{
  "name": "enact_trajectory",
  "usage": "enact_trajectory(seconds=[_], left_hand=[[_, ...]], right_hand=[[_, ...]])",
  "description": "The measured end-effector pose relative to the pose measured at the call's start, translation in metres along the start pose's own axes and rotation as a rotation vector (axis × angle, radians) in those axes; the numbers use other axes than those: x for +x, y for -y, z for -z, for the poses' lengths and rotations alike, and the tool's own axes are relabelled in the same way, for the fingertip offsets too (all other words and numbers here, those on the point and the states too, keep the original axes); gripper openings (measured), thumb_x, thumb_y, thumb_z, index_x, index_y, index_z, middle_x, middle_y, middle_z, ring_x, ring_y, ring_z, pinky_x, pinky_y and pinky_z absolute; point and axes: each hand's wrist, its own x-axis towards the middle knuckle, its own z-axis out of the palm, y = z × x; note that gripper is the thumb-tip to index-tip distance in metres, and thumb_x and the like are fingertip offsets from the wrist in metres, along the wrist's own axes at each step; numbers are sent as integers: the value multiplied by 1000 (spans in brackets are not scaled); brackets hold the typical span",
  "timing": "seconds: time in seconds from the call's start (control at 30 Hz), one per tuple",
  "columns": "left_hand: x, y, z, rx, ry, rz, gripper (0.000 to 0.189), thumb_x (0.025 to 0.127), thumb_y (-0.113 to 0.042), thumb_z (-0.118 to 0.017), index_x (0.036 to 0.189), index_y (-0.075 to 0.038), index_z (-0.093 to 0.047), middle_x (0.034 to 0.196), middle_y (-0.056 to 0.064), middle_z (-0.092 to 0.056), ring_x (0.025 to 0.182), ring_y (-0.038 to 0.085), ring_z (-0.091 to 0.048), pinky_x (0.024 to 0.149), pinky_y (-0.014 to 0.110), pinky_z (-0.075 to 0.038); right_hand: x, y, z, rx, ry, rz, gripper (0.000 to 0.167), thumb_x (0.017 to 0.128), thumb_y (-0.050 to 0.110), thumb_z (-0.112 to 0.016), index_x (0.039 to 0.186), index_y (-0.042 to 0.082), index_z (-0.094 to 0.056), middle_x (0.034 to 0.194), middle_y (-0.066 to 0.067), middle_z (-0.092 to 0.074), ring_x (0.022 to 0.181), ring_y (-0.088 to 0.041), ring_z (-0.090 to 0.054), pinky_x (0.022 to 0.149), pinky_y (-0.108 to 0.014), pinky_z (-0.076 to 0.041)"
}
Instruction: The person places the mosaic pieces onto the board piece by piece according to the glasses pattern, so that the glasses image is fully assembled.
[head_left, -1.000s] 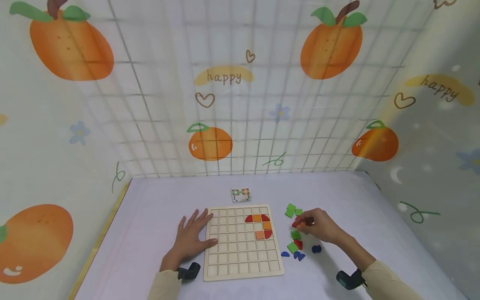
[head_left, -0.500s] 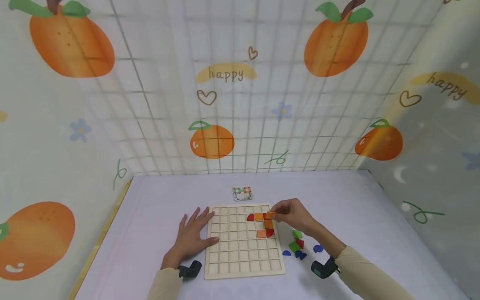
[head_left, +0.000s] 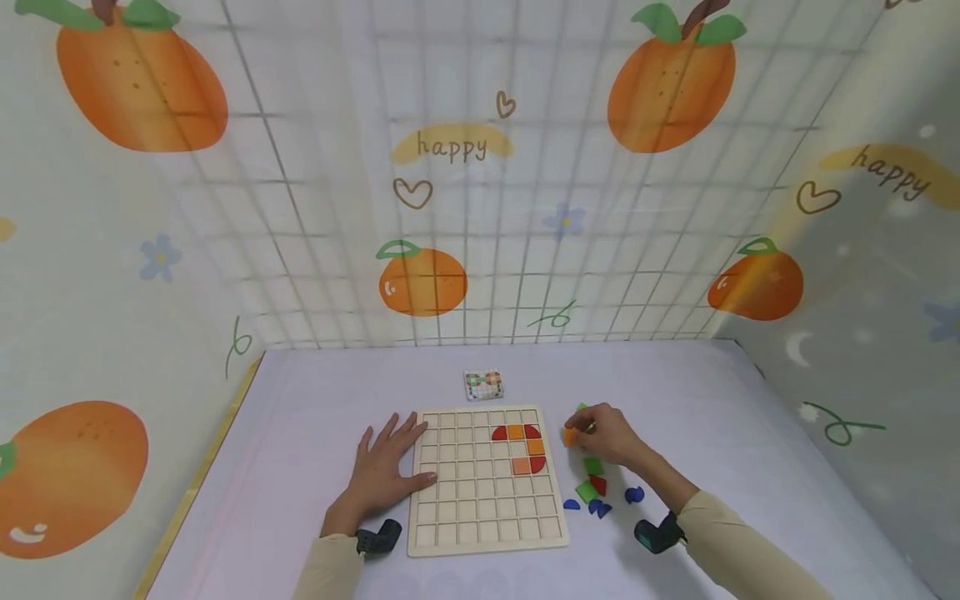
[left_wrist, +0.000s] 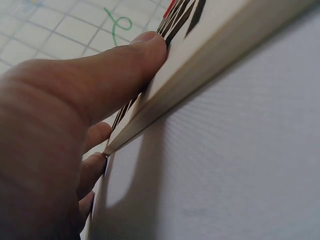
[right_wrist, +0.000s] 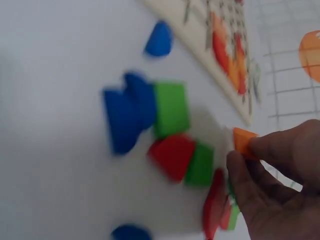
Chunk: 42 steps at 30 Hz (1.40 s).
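My left hand (head_left: 388, 467) rests on the left edge of a wooden grid board (head_left: 480, 517), fingers spread, the thumb (left_wrist: 135, 60) lying over the rim. Right of the board, my right hand (head_left: 609, 435) pinches an orange square tile (right_wrist: 244, 142) between thumb and finger, above the loose pieces. Several red, orange and pale orange tiles fill cells at the board's upper right, among them an orange square (head_left: 535, 447) and a red rounded piece (head_left: 537, 464). Below my right hand lie a green square (head_left: 593, 466) and a red piece (head_left: 597, 484).
A small pattern card (head_left: 483, 384) lies behind the board. Several blue pieces (head_left: 597, 507) are scattered near the board's lower right side, another blue clump (head_left: 634, 494) farther right. A patterned curtain (head_left: 480, 208) stands behind the table (head_left: 337, 383).
My right hand first moves left from the loose pieces to the board's upper right with the orange square tile, then back right, still pinching it. The left hand stays in place.
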Motion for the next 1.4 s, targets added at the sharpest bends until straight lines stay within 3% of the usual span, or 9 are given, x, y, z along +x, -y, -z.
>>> enact_trajectory(seconds=[0.3, 0.6, 0.83, 1.03, 1.2, 1.4], left_hand=[[1, 1, 0, 3, 10, 4, 90, 78, -66, -70, 151, -23, -41, 159, 1, -30, 148, 31, -16, 115, 59, 1], [1, -2, 5, -12, -3, -4, 88, 77, -60, -74, 150, -20, -44, 157, 4, -33, 147, 33, -18, 114, 61, -2], [1, -4, 4, -5, 19, 2, 89, 78, -63, -72, 151, -21, -42, 158, 2, -30, 147, 32, -16, 115, 60, -1], [1, -3, 2, -14, 5, -9, 90, 77, -63, -72, 151, -21, -43, 158, 2, -31, 147, 33, -17, 114, 61, -1], [1, -1, -1, -1, 5, -7, 90, 78, -65, -71, 151, -21, -42, 158, 3, -31, 147, 33, -17, 115, 60, -1], [1, 0, -1, -5, -7, -9, 90, 77, -65, -71, 150, -21, -44, 157, 3, -33, 147, 33, -18, 114, 61, -1]], right_hand=[[-6, -15, 12, -187, -91, 74, 24, 80, 0, -76, 104, 2, -74, 90, -6, -65, 77, -18, -59, 68, -33, -56], [0, -21, 13, -308, -47, 68, 27, 80, 14, -81, 105, 7, -75, 82, 1, -56, 71, -16, -51, 62, -27, -49], [-9, -24, 17, -385, -63, 45, 20, 80, 18, -82, 94, 8, -72, 78, 1, -59, 68, -16, -53, 58, -28, -51], [-23, -32, 16, -349, -91, -5, 22, 80, 25, -83, 91, 10, -71, 74, 3, -58, 66, -15, -51, 55, -27, -47], [-28, -35, 13, -289, -87, 56, 17, 78, 19, -85, 86, 12, -71, 75, 7, -60, 66, -12, -52, 58, -25, -48], [-21, -34, 12, -253, -7, 125, 21, 80, 7, -82, 99, 13, -76, 83, 6, -59, 73, -12, -52, 63, -22, -51]])
